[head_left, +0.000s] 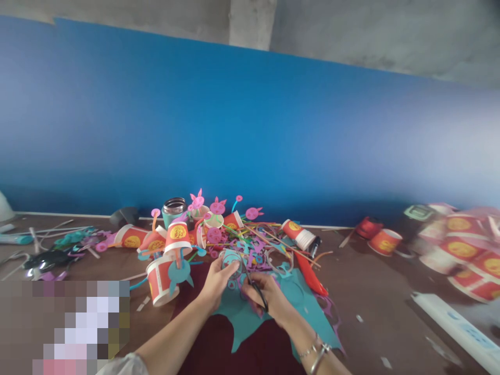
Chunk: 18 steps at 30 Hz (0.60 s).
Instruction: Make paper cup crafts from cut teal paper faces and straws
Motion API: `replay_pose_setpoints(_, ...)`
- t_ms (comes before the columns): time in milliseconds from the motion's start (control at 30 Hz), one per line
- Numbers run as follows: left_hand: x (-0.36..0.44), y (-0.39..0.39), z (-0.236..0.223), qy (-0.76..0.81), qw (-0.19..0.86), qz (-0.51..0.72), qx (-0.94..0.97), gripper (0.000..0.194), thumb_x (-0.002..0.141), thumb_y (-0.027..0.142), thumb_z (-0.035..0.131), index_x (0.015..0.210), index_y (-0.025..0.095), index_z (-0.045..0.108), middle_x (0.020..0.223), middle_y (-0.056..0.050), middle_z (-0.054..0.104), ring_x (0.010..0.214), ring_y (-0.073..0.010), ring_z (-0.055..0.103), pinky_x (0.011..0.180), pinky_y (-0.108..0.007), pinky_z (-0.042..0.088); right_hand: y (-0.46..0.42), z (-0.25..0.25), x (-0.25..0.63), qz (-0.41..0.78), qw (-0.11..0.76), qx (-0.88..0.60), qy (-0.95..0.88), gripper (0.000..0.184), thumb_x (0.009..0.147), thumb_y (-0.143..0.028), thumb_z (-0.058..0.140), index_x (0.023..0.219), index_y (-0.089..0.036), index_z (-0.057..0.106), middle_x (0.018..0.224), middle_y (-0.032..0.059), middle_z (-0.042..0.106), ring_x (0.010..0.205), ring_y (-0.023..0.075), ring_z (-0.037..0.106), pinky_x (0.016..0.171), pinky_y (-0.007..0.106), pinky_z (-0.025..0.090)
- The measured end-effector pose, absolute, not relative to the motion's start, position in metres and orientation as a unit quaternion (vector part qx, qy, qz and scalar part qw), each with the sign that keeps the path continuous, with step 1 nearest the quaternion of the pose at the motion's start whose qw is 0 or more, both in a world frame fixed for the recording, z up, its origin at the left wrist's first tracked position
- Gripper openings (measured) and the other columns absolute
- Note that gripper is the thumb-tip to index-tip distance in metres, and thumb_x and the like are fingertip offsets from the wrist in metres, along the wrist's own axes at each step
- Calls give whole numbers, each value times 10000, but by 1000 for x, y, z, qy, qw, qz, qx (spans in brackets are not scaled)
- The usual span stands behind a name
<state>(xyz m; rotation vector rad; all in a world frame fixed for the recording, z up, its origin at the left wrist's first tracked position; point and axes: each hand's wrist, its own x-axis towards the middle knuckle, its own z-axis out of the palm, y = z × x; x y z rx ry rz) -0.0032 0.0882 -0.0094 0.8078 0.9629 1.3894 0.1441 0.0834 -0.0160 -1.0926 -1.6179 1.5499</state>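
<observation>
My left hand [217,282] pinches a small teal paper circle [230,259] between thumb and fingers, just above a teal foam sheet [242,312]. My right hand [269,298], with bracelets on the wrist, is closed round black-handled scissors [253,281] whose blades point up at the teal circle. Both hands meet over the sheet at the table's near middle. Right behind them lies a heap of pink and purple paper cut-outs [250,255] and thin sticks.
Red and white paper cups [177,237] stand and lie behind the hands, some with pink paper figures on sticks. A jar [174,208] stands at the back. Red pliers [310,276] lie right of the sheet. More cups [464,250] are stacked far right, near a white power strip [457,325].
</observation>
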Motion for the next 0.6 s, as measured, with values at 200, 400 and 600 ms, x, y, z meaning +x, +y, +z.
replay_pose_setpoints(200,-3,89,-12,411,596,603,335,312,584,397,765,704,144,627,582,11,605,527,-123,530,553,-238,409,83,-16,145,592,324,-408,-615,314,720,-440,648,663,-155,528,398,-85,426,297,40,370,298,147,291)
replay_pose_setpoints(400,-2,88,-10,408,601,600,335,318,587,401,762,726,143,640,585,13,606,521,-125,534,542,-242,409,83,-18,144,598,311,-428,-602,286,713,-420,652,700,-157,541,418,-76,464,329,53,411,322,149,348)
replay_pose_setpoints(600,-2,87,-7,408,600,599,338,299,587,369,766,730,140,637,602,8,619,536,-122,532,551,-238,415,85,-19,143,590,318,-419,-612,284,719,-406,651,677,-156,524,416,-82,432,314,45,390,303,143,316)
